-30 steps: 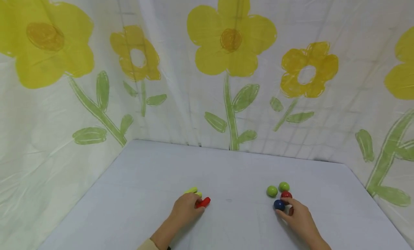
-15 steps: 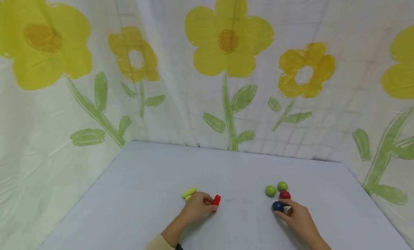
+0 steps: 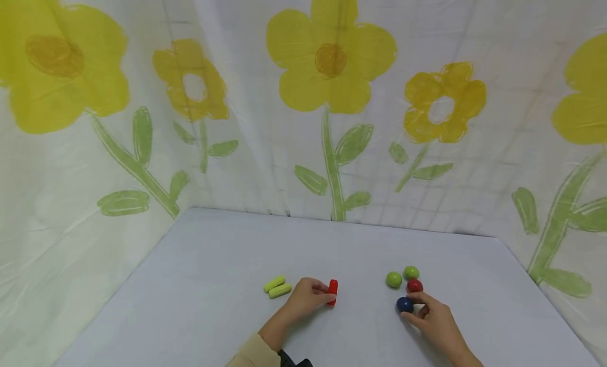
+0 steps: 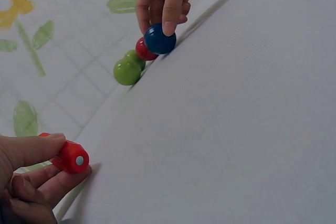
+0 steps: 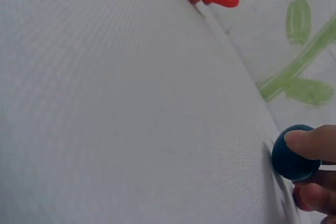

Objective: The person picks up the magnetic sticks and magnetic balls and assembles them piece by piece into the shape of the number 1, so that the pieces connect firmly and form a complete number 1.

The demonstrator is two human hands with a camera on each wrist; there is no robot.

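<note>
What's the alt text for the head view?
The left hand pinches a short red stick and the right hand holds a blue ball over a pale table. Two yellow sticks lie left of the left hand; a red ball and two green balls sit beyond the blue one. A flower-print sheet hangs behind.

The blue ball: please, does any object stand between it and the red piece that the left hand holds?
Nothing visible does. In the head view, only table surface lies between the red piece and the blue ball. A green ball comes closest to that path, but sits beyond it, on the far side.
</note>
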